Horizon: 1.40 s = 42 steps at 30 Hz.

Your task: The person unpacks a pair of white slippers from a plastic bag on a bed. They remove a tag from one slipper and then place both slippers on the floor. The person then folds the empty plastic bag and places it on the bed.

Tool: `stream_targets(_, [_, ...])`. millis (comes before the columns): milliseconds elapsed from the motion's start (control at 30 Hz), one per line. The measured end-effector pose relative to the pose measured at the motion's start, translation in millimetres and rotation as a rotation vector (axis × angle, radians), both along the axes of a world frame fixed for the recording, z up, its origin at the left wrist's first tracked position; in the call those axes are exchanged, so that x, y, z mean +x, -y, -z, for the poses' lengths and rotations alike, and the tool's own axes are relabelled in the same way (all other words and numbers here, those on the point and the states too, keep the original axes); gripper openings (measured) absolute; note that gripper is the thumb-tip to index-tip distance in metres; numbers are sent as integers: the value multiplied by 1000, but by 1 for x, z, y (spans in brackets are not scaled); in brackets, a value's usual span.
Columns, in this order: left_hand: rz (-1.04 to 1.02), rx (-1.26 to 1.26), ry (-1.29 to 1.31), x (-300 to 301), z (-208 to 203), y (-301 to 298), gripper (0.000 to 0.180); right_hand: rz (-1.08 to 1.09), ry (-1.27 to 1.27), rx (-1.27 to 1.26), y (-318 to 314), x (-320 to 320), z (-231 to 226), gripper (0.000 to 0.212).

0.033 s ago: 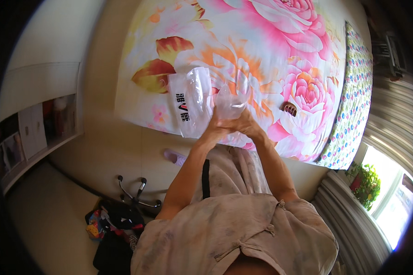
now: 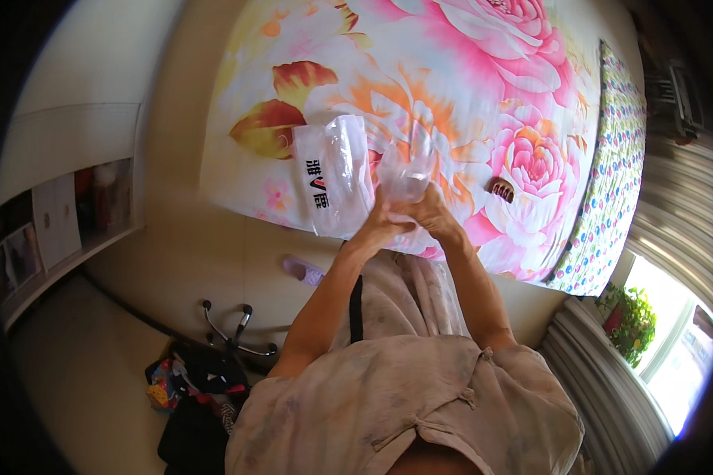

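Observation:
Both my hands are on a clear, thin plastic piece whose exact kind I cannot make out, just above the near edge of a flower-printed bed sheet. My left hand closes on its lower left part. Beside it, my right hand grips the lower right part, with the fingers bent and partly hidden. The piece rises away from me, see-through against the orange petals. Just left of my hands lies a flat clear plastic bag with black lettering, touching the sheet.
A brown hair claw clip lies right of my hands. A dotted cloth runs along the bed's right side. Below the bed edge are a lilac slipper and a wheeled chair base. Dark clothes are piled at lower left.
My hands and the clear plastic piece have shifted slightly to the right, and the fingers have changed position a little. The bag and the clip lie as before.

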<state>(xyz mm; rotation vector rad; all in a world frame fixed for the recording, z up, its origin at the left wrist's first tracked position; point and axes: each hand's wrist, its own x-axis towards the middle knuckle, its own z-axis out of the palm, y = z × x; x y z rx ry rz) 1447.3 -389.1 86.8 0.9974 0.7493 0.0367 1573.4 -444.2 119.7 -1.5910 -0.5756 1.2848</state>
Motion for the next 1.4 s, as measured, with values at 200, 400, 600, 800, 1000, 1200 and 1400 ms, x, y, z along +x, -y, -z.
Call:
stream_targets(200, [-113, -14, -112, 2, 32, -2, 74, 317, -77, -146, 32, 32, 24, 34])
stream_targets(400, [-313, 1184, -722, -6, 112, -16, 33, 507, -65, -247, 56, 44, 44, 35])
stream_targets(600, [-275, 982, -485, -46, 179, -38, 21, 509, -65, -189, 62, 29, 54, 38])
stream_targets(800, [-652, 247, -317, -118, 77, -87, 14, 553, -153, -180, 39, 5, 34, 43])
stream_targets(1000, [-859, -142, -67, -175, 30, -131, 20, 421, -238, -56, -4, -27, -3, 47])
stream_targets(1200, [-879, -239, 6, -166, -32, -147, 6, 258, -157, 50, -33, -46, -59, 43])
stream_targets(1400, [-708, -65, 75, -141, -104, -135, 18, 193, -170, 142, -29, -43, -110, 48])
